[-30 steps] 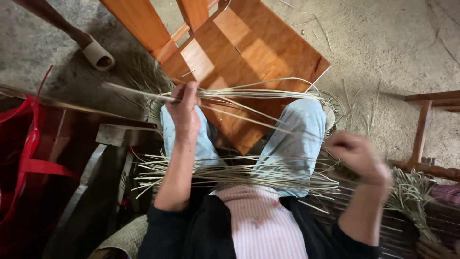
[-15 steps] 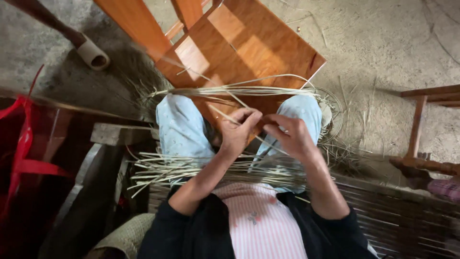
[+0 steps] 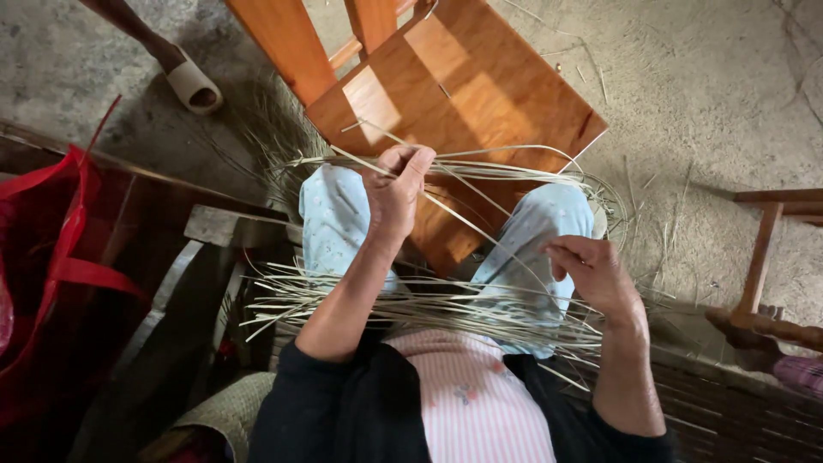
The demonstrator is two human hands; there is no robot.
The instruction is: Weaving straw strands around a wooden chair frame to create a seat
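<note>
A: Grip first: the left hand (image 3: 396, 190) is closed, thumb against fingers, and it pinches the end of one thin pale strip (image 3: 480, 230) above the left knee. The right hand (image 3: 593, 273) is half closed around the other part of the same strip, near the right knee; how tightly it closes I cannot tell.

B: And where is the rest of the material?

A: From the head view, one bundle of pale strips (image 3: 411, 304) lies across the lap, touching both thighs and sticking out on the left side. More strips curve in a loop (image 3: 514, 167) over the knees, in front of an orange wooden chair (image 3: 480, 94) that lies tipped on the concrete floor (image 3: 711, 94).

B: Which step is it, in your opinion?

A: I think the person is drawing one strip out, stretched between the two hands. The next move probably needs an even pull, so that the strip does not bend or break.

B: Anything else nearby?

A: A red bag (image 3: 51, 257) at the left, and another person's foot in a pale slipper (image 3: 193, 86) near the top.
</note>
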